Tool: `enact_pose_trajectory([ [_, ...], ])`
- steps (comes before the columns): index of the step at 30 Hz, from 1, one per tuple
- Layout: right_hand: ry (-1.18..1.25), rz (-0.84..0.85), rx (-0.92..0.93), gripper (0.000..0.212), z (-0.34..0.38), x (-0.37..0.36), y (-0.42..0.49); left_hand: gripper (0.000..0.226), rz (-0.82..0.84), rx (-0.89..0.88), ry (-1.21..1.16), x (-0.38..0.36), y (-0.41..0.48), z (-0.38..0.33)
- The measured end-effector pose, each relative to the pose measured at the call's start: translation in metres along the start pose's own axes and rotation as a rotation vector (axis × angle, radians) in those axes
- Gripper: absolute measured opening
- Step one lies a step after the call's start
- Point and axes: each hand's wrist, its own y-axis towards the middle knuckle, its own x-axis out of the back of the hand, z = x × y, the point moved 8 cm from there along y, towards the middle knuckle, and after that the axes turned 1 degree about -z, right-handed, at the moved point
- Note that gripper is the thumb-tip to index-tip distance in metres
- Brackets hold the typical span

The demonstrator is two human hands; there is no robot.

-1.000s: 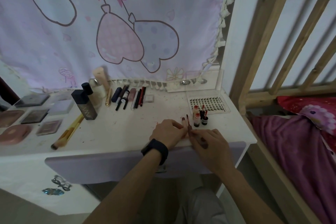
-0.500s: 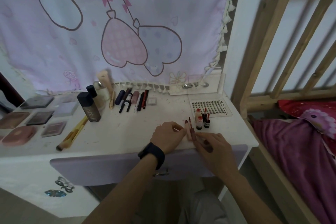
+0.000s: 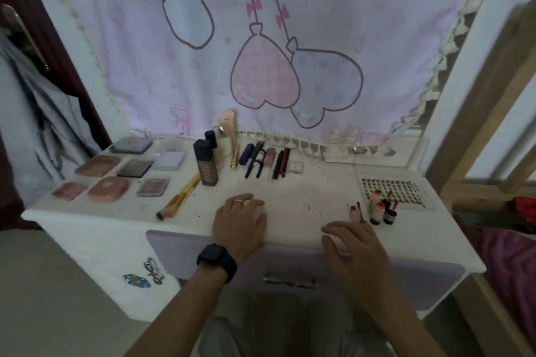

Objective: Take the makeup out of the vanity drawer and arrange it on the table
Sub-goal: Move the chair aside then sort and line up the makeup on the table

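Makeup stands arranged on the white vanity table [image 3: 304,194]. Several compacts and palettes [image 3: 107,188] lie at the left, a dark foundation bottle [image 3: 206,166] stands mid-left, and a row of pencils and tubes [image 3: 265,161] lies at the back. Small lip tint bottles [image 3: 381,210] cluster at the right, with a thin lip wand [image 3: 359,211] beside them. My left hand [image 3: 240,222] rests on the tabletop near the front edge, holding nothing. My right hand [image 3: 352,246] hovers with relaxed fingers just left of the lip wand. The lilac drawer front [image 3: 179,252] lies below both hands.
A makeup brush [image 3: 178,198] lies diagonally left of my left hand. A clear sheet of false lashes [image 3: 394,187] sits at the back right. A wooden bed frame [image 3: 475,124] stands close on the right, and a pink printed cloth [image 3: 261,38] hangs behind the table.
Both hands let go of the lip wand, which now stands by the small bottles. My left hand slid left across the tabletop; my right hand drew back toward the front edge.
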Motion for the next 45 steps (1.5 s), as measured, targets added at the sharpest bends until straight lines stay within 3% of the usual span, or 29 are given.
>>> enact_pose_trajectory([
  [6,-0.106,0.219,-0.031,0.021,0.014,-0.061,0.049,0.063,0.152,0.054,0.062,-0.022,0.010,0.039],
  [21,-0.337,0.630,-0.164,0.044,-0.052,-0.160,0.166,0.071,0.101,0.040,0.001,-0.031,0.013,0.046],
  [30,-0.368,0.607,-0.123,0.038,-0.048,-0.149,0.156,0.071,0.088,0.044,0.003,-0.030,0.014,0.046],
  [34,0.071,0.403,-0.361,0.034,-0.031,-0.114,0.135,0.069,0.089,0.041,0.009,-0.027,0.014,0.046],
  [38,0.847,0.258,-0.742,0.021,-0.014,-0.099,0.074,0.070,0.097,0.039,-0.008,-0.025,0.014,0.046],
  [40,1.195,0.237,-0.897,0.030,-0.010,-0.104,0.045,0.070,0.104,0.051,-0.030,-0.025,0.013,0.048],
  [45,1.498,0.183,-1.045,0.044,-0.015,-0.110,0.018,0.046,0.124,0.092,-0.224,-0.011,0.020,0.043],
])
